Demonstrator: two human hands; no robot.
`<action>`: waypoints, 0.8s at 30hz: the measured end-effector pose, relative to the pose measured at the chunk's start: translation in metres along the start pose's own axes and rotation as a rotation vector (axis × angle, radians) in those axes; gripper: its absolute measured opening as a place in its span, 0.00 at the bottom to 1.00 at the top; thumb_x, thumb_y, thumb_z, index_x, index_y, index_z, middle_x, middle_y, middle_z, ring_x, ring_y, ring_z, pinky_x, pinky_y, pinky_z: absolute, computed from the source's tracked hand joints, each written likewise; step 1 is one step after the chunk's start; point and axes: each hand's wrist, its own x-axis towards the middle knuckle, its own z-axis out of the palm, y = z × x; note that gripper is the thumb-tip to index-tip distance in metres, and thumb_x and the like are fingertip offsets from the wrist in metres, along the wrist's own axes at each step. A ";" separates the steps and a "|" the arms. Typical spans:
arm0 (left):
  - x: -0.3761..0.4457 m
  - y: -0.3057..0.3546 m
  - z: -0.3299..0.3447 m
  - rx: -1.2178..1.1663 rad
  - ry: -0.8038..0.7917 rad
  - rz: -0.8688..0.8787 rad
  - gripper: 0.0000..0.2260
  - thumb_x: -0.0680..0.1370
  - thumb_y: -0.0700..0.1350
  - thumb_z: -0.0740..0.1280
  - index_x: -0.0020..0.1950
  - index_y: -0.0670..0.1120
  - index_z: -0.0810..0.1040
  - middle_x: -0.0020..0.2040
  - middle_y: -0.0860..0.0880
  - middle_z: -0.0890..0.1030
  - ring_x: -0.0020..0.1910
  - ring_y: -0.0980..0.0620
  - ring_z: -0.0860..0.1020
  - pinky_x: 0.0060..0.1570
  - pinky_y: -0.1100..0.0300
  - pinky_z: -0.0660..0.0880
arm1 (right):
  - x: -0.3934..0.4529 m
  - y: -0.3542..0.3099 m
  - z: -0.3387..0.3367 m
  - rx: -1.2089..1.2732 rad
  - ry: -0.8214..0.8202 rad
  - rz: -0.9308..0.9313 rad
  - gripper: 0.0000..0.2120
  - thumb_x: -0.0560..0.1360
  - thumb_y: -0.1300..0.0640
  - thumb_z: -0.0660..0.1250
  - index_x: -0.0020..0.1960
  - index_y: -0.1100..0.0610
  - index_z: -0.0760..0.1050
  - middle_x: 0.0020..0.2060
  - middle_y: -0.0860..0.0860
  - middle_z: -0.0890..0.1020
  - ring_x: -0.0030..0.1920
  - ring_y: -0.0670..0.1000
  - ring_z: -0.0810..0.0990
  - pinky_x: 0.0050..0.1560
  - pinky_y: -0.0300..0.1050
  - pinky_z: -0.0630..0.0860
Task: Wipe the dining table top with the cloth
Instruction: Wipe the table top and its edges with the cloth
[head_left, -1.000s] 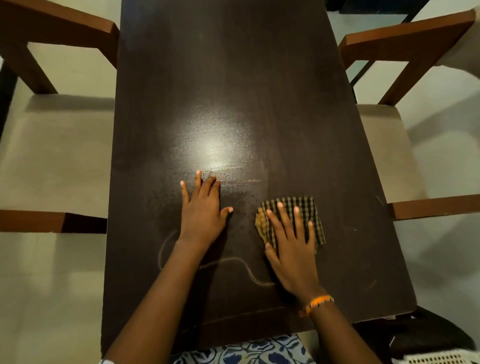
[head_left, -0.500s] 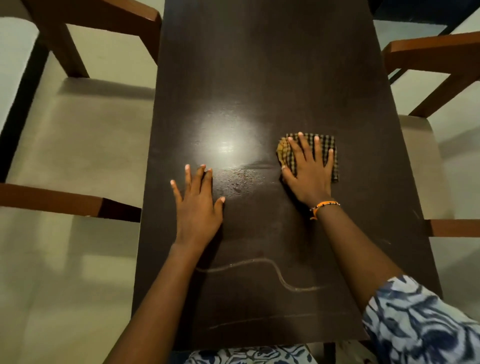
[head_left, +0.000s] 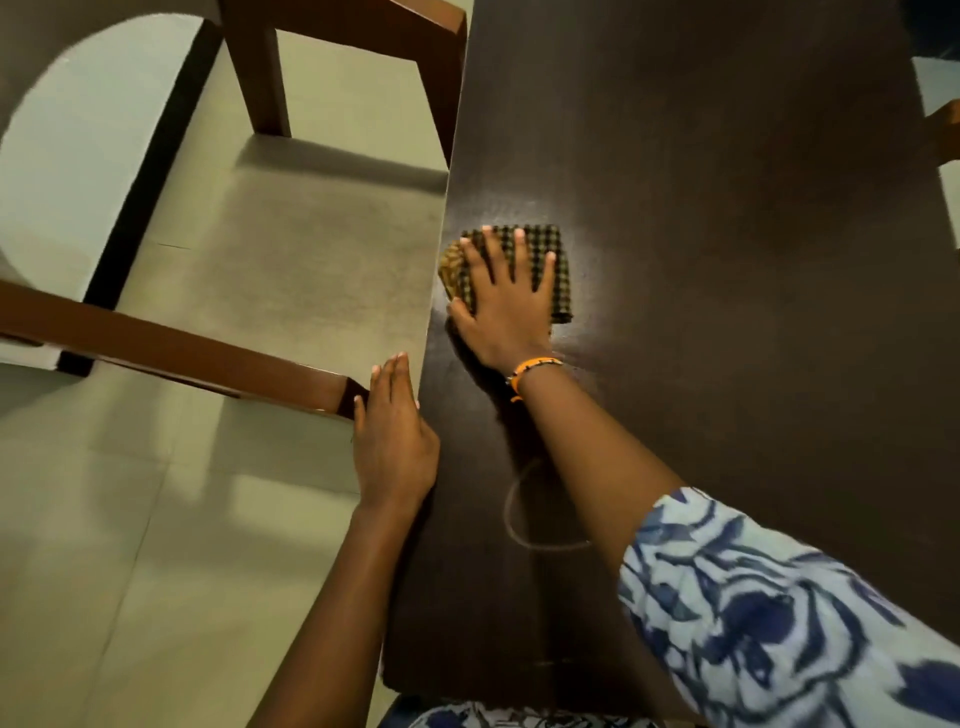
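The dark brown dining table top (head_left: 727, 260) fills the right of the head view. A folded checked cloth (head_left: 558, 260) lies on it close to the left edge. My right hand (head_left: 509, 306), with an orange band at the wrist, presses flat on the cloth with spread, straight fingers. My left hand (head_left: 392, 441) rests on the table's left edge, fingers straight and together, holding nothing. A pale curved wipe mark (head_left: 524, 525) shows on the surface under my right forearm.
A wooden chair (head_left: 182, 348) with a pale seat (head_left: 291, 270) stands tight against the table's left side; its arm ends just by my left hand. Part of another chair (head_left: 945, 135) shows at the far right edge. Pale tiled floor (head_left: 104, 571) lies below left.
My right hand has slid the cloth leftward across the table to its left edge. My left hand has moved from flat on the surface to the table's left edge. The camera view shifted left.
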 end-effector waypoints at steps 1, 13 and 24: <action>0.002 -0.004 -0.001 -0.040 -0.016 -0.002 0.24 0.78 0.34 0.55 0.74 0.43 0.59 0.74 0.45 0.64 0.74 0.46 0.59 0.74 0.47 0.55 | 0.003 -0.014 0.002 0.004 -0.010 -0.027 0.32 0.76 0.41 0.55 0.76 0.49 0.51 0.77 0.49 0.51 0.76 0.58 0.44 0.70 0.66 0.38; 0.016 -0.003 -0.005 -0.466 -0.107 -0.044 0.17 0.80 0.37 0.55 0.68 0.45 0.70 0.61 0.49 0.77 0.58 0.54 0.74 0.54 0.66 0.68 | -0.035 0.086 -0.013 -0.025 -0.011 -0.013 0.35 0.69 0.39 0.45 0.75 0.46 0.55 0.76 0.46 0.55 0.76 0.55 0.49 0.72 0.62 0.42; 0.027 -0.020 -0.004 -0.753 -0.374 -0.073 0.13 0.82 0.43 0.52 0.66 0.47 0.65 0.60 0.49 0.74 0.51 0.55 0.76 0.41 0.69 0.75 | -0.077 0.125 -0.016 0.051 0.098 0.490 0.30 0.76 0.49 0.59 0.76 0.49 0.54 0.77 0.49 0.53 0.76 0.57 0.46 0.72 0.65 0.42</action>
